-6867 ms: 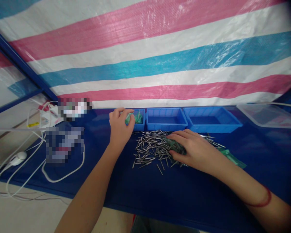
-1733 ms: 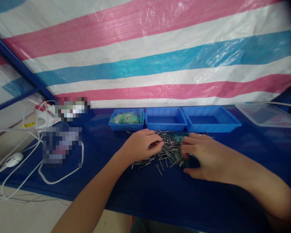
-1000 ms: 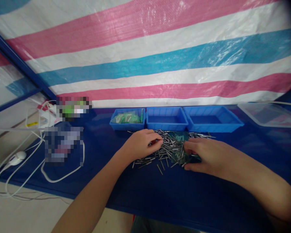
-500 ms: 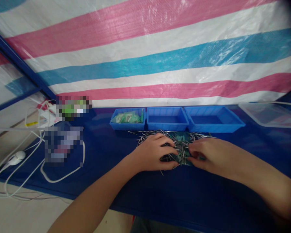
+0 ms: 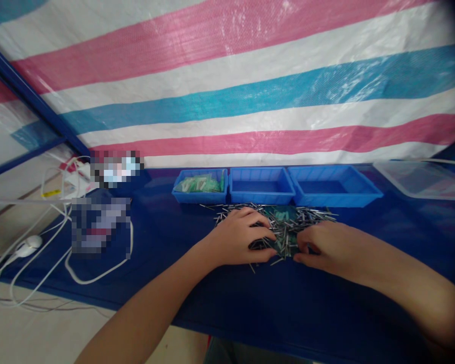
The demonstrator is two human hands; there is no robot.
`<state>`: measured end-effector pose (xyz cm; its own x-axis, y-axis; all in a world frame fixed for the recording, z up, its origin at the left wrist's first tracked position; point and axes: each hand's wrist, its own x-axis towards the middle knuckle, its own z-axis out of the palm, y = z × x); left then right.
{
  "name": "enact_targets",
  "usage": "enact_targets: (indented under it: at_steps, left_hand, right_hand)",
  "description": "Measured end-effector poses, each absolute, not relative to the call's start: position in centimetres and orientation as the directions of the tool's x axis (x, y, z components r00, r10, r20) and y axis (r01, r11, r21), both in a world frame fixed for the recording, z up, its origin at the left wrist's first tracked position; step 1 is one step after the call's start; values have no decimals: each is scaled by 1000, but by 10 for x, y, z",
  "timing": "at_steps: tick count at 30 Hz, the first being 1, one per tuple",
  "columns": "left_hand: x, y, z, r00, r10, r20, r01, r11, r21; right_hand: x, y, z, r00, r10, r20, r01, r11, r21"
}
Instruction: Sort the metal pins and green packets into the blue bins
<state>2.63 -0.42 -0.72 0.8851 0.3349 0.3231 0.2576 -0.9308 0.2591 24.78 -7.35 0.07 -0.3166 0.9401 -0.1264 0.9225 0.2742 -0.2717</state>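
Observation:
Many thin metal pins (image 5: 286, 233) lie in a loose pile on the blue table, around a dark green patch (image 5: 284, 212). My left hand (image 5: 244, 236) rests over the pile's left part, fingers apart and pointing right; what lies under its palm is hidden. At the pile's right edge is my right hand (image 5: 314, 244), its fingers curled with the thumb stretched toward the pins. Whether a pin is between those fingertips is too small to tell. Behind the pile stands a blue bin with green-and-white packets (image 5: 199, 183).
Two more blue bins, a middle one (image 5: 261, 199) and a wider right one (image 5: 337, 200), stand in the same row. A clear plastic lid (image 5: 424, 182) lies at the back right. White cables (image 5: 94, 281) and a white plug (image 5: 28, 246) are on the left.
My right hand has moved slightly down and its fingers are more curled, uncovering more pins at the pile's right. My left hand has shifted a little left. A pin now shows near the front edge.

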Motion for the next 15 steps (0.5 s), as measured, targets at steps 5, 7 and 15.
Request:
enact_targets:
  at_steps: [5, 7, 15]
  left_hand:
    - [26, -4, -7, 899, 324, 294, 250, -932, 260]
    - [26, -3, -8, 902, 321, 288, 248, -933, 261]
    - [26, -4, -8, 903, 332, 271, 261, -928, 265]
  right_hand:
    - [248, -74, -1, -331, 936, -122, 918, 290, -269]
    - [249, -74, -1, -334, 934, -125, 917, 292, -270]
    - [250, -75, -3, -355, 926, -131, 907, 307, -288]
